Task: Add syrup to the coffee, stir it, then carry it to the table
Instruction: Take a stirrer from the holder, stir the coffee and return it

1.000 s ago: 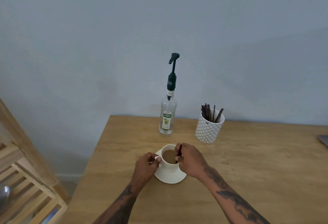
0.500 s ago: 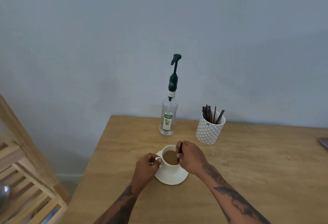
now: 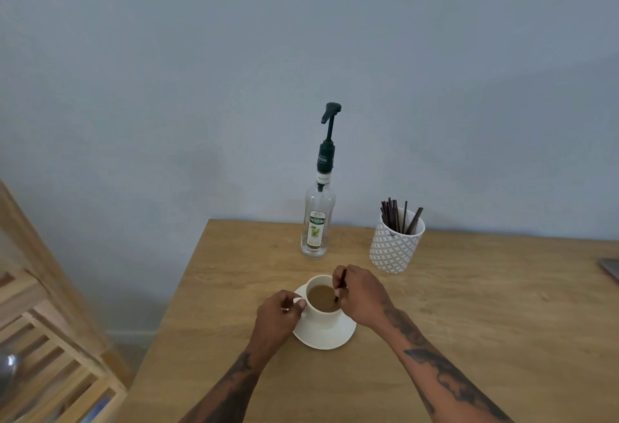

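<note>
— Where's the cup?
— Cup [image 3: 322,302] sits on its saucer [image 3: 326,335] at the near counter [image 3: 469,322] edge, between both hands. Left hand [image 3: 276,317] pinches the handle.
— And the right?
— Right hand [image 3: 363,295] pinches the stirrer [image 3: 341,283], slanting down-left into the coffee.
— Beyond?
— Bottle [image 3: 316,221] behind, well apart.

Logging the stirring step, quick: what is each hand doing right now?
Left hand: grips the cup at its handle.
Right hand: pinches the stir stick, its lower end in the coffee.
</note>
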